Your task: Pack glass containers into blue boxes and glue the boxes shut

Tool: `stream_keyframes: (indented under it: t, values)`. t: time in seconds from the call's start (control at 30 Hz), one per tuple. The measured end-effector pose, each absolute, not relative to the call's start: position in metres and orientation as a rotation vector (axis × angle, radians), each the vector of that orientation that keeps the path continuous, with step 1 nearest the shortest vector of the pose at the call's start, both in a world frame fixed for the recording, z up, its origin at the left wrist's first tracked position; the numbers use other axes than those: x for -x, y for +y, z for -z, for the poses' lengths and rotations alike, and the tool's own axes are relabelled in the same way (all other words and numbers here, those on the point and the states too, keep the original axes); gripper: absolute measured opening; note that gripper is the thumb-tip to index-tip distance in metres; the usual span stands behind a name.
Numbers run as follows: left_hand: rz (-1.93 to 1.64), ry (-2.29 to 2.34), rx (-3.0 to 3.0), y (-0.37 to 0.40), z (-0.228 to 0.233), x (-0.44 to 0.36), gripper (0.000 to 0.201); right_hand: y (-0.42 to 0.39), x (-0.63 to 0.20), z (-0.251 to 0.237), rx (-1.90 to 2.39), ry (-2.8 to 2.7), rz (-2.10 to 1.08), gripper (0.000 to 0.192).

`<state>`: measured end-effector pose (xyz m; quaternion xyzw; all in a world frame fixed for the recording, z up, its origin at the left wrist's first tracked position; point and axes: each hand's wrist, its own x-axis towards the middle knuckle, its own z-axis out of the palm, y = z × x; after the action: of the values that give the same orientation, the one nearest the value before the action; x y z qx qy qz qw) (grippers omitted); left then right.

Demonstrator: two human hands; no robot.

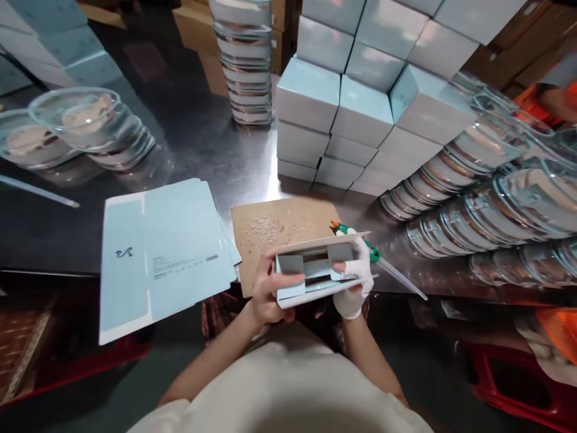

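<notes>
Carton [322,270]: pale blue folding box, part-assembled, open side up with inner flaps showing; held over the near edge of the counter [216,150], just in front of the cardboard sheet [279,234]. No writing can be read on it.

Left hand [265,294]: bare; fingers curled closed on the carton's left end, thumb pressed on the left inner flap.

Right hand [356,276]: in a white glove; fingers wrapped over the carton's right end, clenched on its wall and flap.

Cardboard sheet: brown, flat on the counter, scattered with pale crumbs or scraps.

Flat carton blanks [162,252]: a pile of unfolded pale blue blanks, left of the cardboard sheet, overhanging the counter edge. A dark scripted mark at the left and lines of small grey print near the middle; both too small to read.

Glue gun [360,237]: green and white with an orange tip, just right of the cardboard sheet, partly hidden behind the gloved hand.

Finished boxes [360,102]: stacked pale blue boxes, behind and right of the cardboard sheet; no print legible.

Clear round containers [487,198]: rows lying on their sides, right of the cardboard sheet; one upright stack [246,60] behind it; more [76,126] far left.
</notes>
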<state>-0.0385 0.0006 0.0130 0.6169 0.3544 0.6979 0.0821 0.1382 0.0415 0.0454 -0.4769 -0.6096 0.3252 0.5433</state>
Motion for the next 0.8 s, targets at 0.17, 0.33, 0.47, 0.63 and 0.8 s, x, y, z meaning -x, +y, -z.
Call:
stream_keyframes:
  t: [0.17,0.33,0.47,0.63,0.8]
  values:
    - [-2.071,1.252,-1.552,0.000,-0.020,0.035,0.051,0.040,-0.124,-0.076,1.048,-1.156,-0.930,0.059]
    - [-1.773,1.233,-1.967,0.003,-0.010,0.071,0.074,0.043,-0.124,-0.083,1.014,-1.138,-0.993,0.066]
    - [-1.706,1.328,-2.042,0.010,-0.013,0.075,0.083,0.049,-0.120,-0.081,1.005,-1.108,-1.063,0.067]
    - [-1.991,1.243,-2.077,0.012,-0.029,0.058,0.039,0.056,-0.134,-0.079,1.036,-1.160,-0.996,0.054]
    - [-2.113,1.540,-1.791,-0.041,-0.019,0.059,0.039,0.047,-0.219,-0.069,1.700,-1.461,-0.341,0.056]
